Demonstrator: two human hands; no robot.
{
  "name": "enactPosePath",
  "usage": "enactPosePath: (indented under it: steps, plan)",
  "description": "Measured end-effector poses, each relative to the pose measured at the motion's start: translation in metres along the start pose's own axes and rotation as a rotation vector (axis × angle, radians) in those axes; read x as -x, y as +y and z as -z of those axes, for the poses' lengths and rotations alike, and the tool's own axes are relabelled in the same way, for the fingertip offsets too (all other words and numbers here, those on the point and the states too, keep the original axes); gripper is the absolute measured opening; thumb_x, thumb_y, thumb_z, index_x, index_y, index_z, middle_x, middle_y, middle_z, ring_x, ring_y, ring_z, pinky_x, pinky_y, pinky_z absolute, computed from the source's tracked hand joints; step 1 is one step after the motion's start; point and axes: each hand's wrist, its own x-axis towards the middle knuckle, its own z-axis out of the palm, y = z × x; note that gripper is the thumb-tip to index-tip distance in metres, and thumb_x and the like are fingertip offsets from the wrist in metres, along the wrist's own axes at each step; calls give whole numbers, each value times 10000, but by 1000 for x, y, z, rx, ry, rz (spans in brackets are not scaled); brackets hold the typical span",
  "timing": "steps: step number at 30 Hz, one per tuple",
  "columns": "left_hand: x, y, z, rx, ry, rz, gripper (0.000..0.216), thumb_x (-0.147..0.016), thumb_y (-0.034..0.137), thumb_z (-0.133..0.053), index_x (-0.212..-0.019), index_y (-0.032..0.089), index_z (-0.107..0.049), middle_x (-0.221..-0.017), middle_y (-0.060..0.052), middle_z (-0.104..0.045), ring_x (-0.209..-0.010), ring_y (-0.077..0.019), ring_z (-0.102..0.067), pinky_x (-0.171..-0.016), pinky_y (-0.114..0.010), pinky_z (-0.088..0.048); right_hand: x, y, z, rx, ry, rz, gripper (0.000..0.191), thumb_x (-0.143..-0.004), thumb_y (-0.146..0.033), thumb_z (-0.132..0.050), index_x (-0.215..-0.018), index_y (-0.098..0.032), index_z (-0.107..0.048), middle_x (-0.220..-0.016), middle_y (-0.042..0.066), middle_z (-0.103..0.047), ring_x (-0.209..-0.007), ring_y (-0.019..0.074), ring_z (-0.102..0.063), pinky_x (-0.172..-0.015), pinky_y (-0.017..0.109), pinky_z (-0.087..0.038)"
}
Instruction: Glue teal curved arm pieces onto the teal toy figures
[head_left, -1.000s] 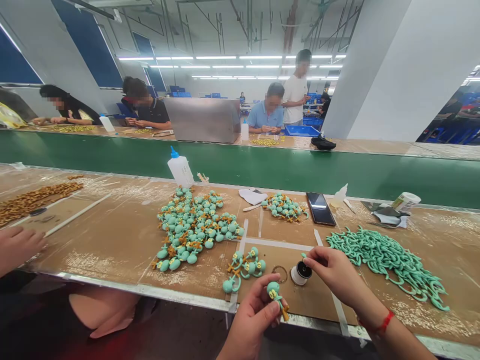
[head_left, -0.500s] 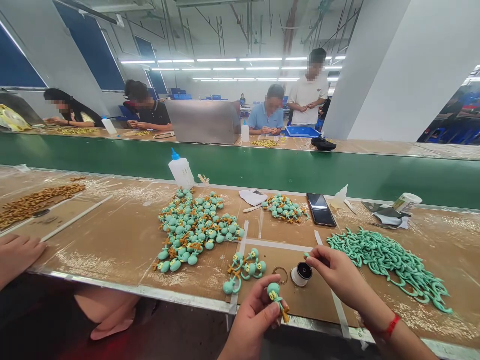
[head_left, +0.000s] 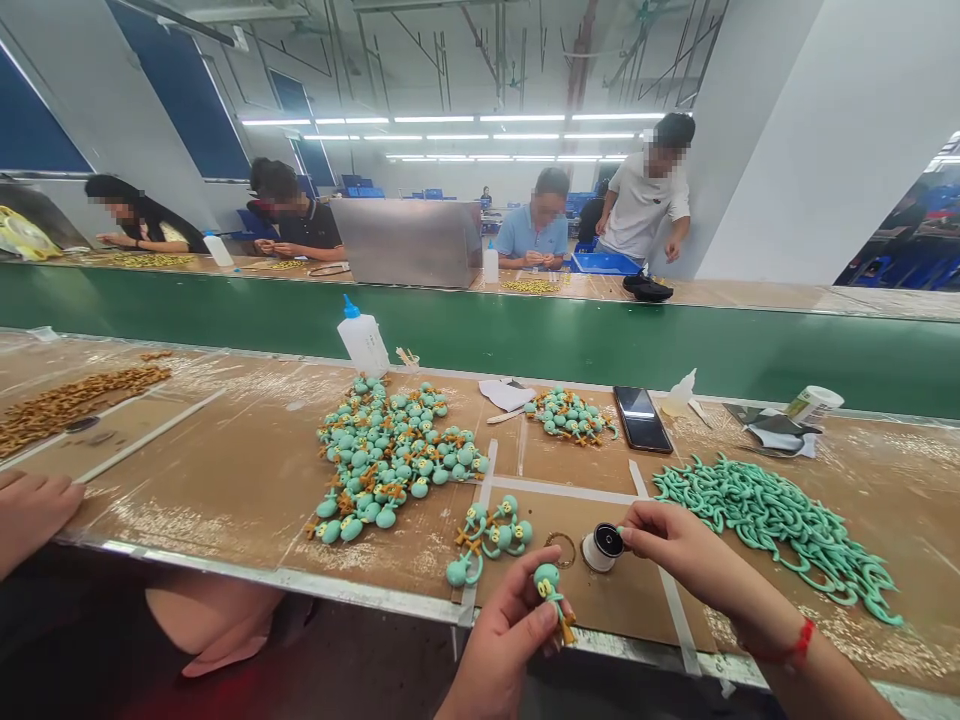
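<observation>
My left hand (head_left: 510, 640) is closed round a small teal toy figure (head_left: 551, 590) with a tan body, held upright at the table's near edge. My right hand (head_left: 679, 555) pinches a small teal piece (head_left: 619, 532) right over the mouth of a little white pot (head_left: 602, 547) on the table. A thin ring (head_left: 559, 548) lies just left of the pot. A few finished teal figures (head_left: 491, 535) sit beyond my left hand.
A big pile of teal figures (head_left: 390, 455) lies mid-table, a smaller one (head_left: 570, 412) farther back. Curved teal parts (head_left: 780, 525) heap at the right. A glue bottle (head_left: 362, 337), a phone (head_left: 642, 417) and a green conveyor belt (head_left: 525, 340) lie beyond. Another person's hand (head_left: 30, 510) rests at the left.
My right hand has slid slightly right and down, bringing its pinched piece to the pot's rim. The standing person across the belt has stepped right and leaned over.
</observation>
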Motion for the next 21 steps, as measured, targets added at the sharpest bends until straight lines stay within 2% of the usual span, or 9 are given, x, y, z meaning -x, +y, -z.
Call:
enactPosePath:
  steps: [9, 21]
  plan:
    - [0, -2, 2, -16, -1, -5, 477, -704, 370, -818, -1143, 234, -690, -780, -52, -684, -610, -92, -481, -580, -196, -343, -2, 0, 0, 8, -14, -5, 332, -827, -469, -493, -686, -169, -495, -659, -12, -431, -647, 145, -397, -597, 266, -284]
    - [2, 0, -1, -18, -12, -13, 496, -699, 369, -832, -1156, 249, -681, -807, -51, -685, -695, -117, -546, -596, -187, -372, -4, 4, -3, 13, -8, 1, 310, -816, -446, -505, -672, -172, -506, -646, -7, -457, -633, 152, -414, -586, 267, -293]
